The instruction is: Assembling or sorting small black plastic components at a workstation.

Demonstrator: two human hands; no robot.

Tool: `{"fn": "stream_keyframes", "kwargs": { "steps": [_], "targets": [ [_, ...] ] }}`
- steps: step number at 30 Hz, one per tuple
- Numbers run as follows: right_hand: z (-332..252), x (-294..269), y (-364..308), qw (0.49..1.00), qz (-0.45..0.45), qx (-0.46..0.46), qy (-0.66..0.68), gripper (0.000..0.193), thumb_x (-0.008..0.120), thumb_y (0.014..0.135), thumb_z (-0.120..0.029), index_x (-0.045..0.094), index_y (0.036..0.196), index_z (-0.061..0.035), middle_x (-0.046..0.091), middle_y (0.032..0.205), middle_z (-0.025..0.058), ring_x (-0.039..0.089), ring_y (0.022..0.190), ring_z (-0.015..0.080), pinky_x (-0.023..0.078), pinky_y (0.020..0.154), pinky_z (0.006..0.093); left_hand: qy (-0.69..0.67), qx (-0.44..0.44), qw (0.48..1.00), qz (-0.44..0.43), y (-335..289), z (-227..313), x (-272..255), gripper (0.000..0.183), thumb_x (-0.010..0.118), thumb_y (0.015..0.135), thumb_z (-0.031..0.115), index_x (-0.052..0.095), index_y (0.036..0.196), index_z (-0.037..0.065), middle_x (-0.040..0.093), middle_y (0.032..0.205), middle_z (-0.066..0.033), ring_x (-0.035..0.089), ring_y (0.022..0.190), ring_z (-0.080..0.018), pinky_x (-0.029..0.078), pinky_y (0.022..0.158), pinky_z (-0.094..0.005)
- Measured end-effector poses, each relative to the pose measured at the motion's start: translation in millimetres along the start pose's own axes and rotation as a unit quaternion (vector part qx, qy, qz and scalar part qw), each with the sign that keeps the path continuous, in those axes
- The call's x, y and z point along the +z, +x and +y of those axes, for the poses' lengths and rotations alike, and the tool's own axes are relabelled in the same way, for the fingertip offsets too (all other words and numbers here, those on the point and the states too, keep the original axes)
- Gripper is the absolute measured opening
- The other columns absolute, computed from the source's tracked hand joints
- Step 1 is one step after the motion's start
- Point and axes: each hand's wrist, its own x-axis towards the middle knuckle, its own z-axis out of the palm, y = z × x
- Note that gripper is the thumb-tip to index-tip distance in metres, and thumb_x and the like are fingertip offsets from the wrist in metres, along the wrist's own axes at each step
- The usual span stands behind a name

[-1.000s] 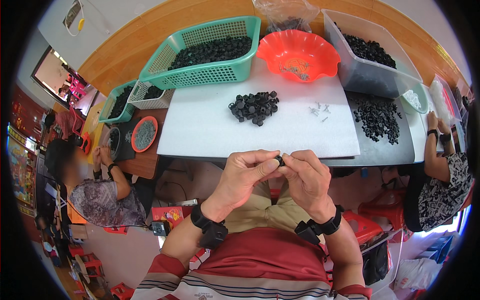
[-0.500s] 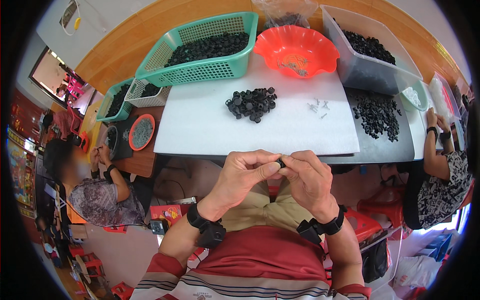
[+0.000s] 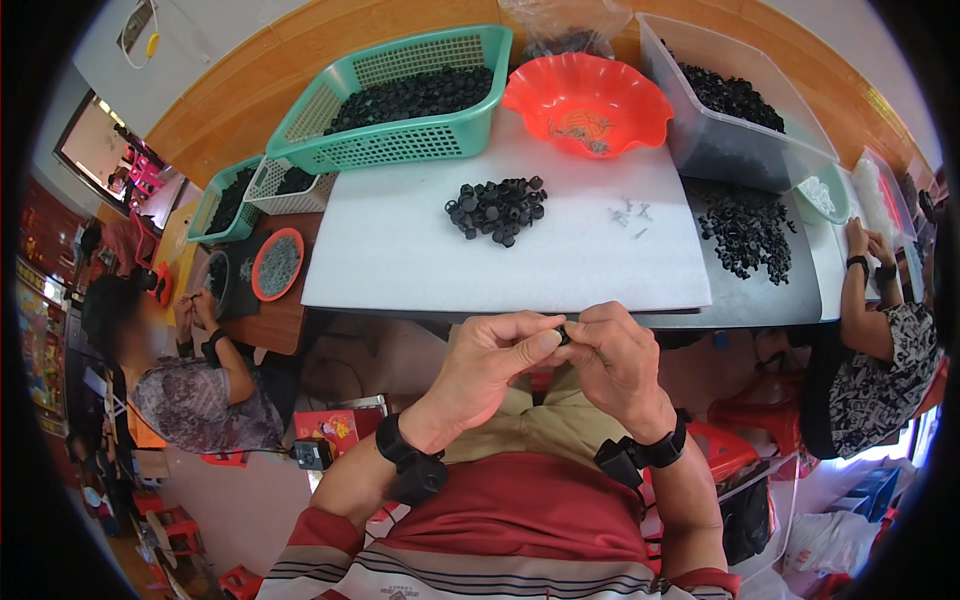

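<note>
Just off the table's near edge, my left hand [image 3: 492, 362] and my right hand [image 3: 612, 362] meet fingertip to fingertip. Pinched between them is a small black plastic part [image 3: 563, 336], mostly covered by the fingers. Whether anything else is in the pinch is hidden. Beyond my hands, a pile of black plastic caps [image 3: 495, 212] lies on the white foam sheet [image 3: 400, 270]. To the right of that pile, several small grey screw-like pins [image 3: 632, 215] are scattered on the same sheet.
Behind the sheet stand a green basket [image 3: 400, 145] of black parts, a red scalloped bowl [image 3: 590, 95] with pins, and a clear bin [image 3: 740, 150]. More black parts [image 3: 748, 235] lie on the dark mat. Co-workers sit left [image 3: 205, 390] and right [image 3: 870, 370].
Both hands stay together around the small black part, with only slight finger shifts. The view of the table has moved slightly.
</note>
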Motion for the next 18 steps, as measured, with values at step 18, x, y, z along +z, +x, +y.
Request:
{"fn": "stream_keyframes", "kwargs": {
  "steps": [18],
  "targets": [
    [1, 2, 0, 0.996, -0.075, 0.045, -0.003, 0.027, 0.08, 0.079, -0.007, 0.066, 0.102, -0.0069, 0.063, 0.094, 0.0068, 0.066, 0.068, 0.0258, 0.056, 0.057, 0.0358, 0.044, 0.017, 0.999, 0.008, -1, -7, -16, 0.028, 0.072, 0.096, 0.011, 0.07, 0.119, -0.004, 0.072, 0.109, -0.0065, 0.066, 0.093, -0.0101, 0.053, 0.085, -0.0253]
  ]
}}
